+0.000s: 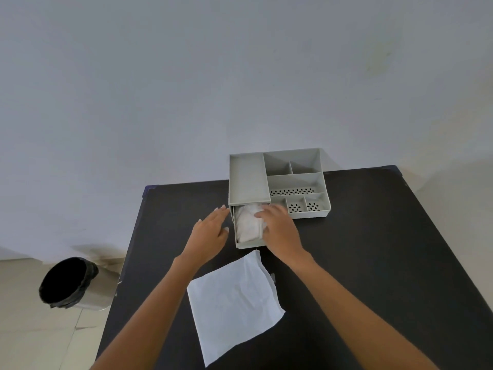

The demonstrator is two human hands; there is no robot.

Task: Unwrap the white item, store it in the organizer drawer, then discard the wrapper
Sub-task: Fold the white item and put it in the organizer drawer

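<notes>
White paper, the wrapper point(234, 303), lies flat and open on the black table point(373, 263), nearest to the person, between the two forearms. It is a little creased and nothing holds it.

Behind it the drawer point(249, 245) of the grey organizer point(277, 182) stands pulled out toward the person. The white item point(246, 225) lies inside this drawer, crumpled and soft-looking, and it fills most of the space. The right hand point(277, 228) rests on the right side of the item, with the fingers spread and bent down over it; they press or touch it, but I cannot tell if they really grip it. The left hand point(210, 231) is open, fingers apart, just beside the left wall of the drawer, and it holds nothing.

The upper part of the organizer has several compartments, some with a perforated bottom.

On the floor at the left, well apart from the table, stands a metal bin point(72, 284) with a black bag inside.
</notes>
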